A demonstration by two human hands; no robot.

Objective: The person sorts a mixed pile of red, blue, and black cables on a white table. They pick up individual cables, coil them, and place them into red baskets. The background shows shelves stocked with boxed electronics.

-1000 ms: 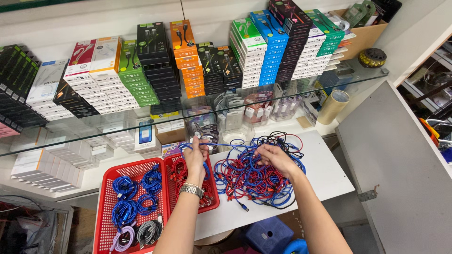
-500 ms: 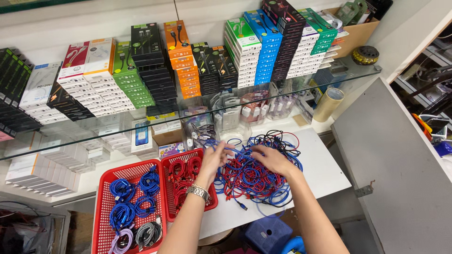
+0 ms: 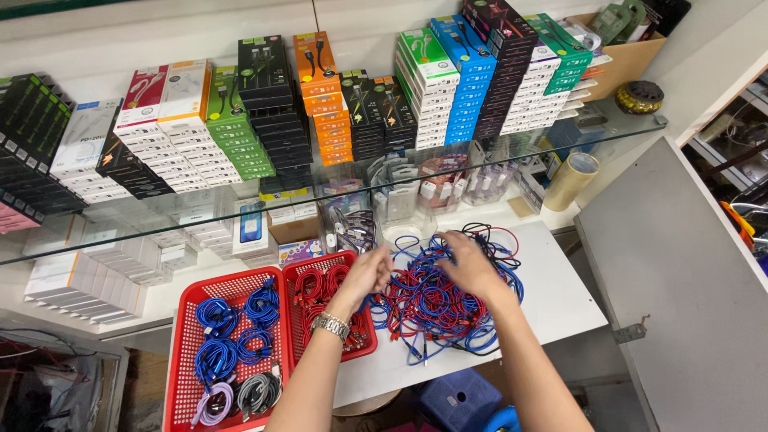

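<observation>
While the tangled heap of red and blue cables (image 3: 444,300) is lying on the white bench (image 3: 560,296), it is being worked at its top by both hands. The left hand (image 3: 368,272) is being pressed on its near-left edge with fingers loosely spread, and the right hand (image 3: 472,264) is being laid flat over the middle — neither is seen gripping a strand. One cable is best being teased free at a time, so knots are not being tightened. Beside the heap, the red baskets (image 3: 232,336) are holding coiled cables.

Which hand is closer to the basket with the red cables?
Left. The left hand is right at the red cable basket's edge. The right hand is farther off, over the tangled cable pile.
</observation>
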